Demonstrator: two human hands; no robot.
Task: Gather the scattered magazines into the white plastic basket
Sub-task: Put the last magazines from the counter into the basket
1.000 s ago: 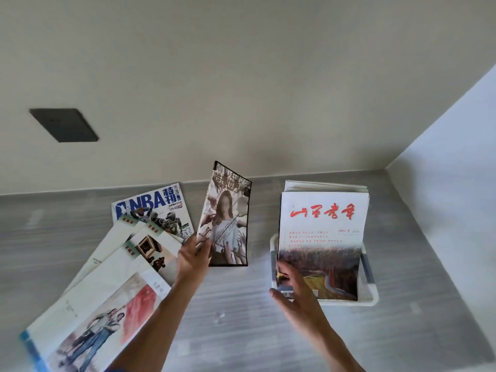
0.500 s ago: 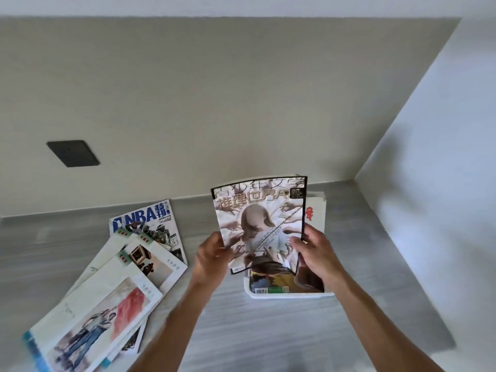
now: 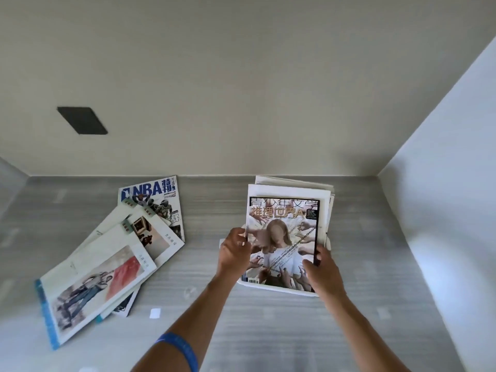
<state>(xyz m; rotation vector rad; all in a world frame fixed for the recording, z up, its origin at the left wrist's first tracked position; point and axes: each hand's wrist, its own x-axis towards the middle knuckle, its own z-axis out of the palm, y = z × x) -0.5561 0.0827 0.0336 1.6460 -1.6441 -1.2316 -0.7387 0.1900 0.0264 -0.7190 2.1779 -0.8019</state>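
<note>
**Seating the magazine in the basket**

Head view (the only one): both hands hold one magazine [image 3: 283,237], its cover showing a figure in white among reaching hands, upright over the white plastic basket [image 3: 279,286]. The left hand [image 3: 234,251] pinches the left edge about halfway up, and the right hand [image 3: 320,269] clasps the lower right corner, so each grip is closed on the same magazine. Its bottom edge sits at or just inside the basket's near rim, in front of the other magazines [image 3: 291,187] already standing there.

To do this well, I would keep both edges level and let the magazine slide straight down against the one behind it (a tilted corner would likely catch on the rim). The paper is thin and will bow if squeezed inward, so a light hold is best. Release only once the bottom edge rests on the basket floor.

Still to gather: the fanned pile on the counter [image 3: 214,331] to the left, topped by a pale-covered magazine [image 3: 94,288], with the NBA magazine [image 3: 153,200] at the far end.
</note>
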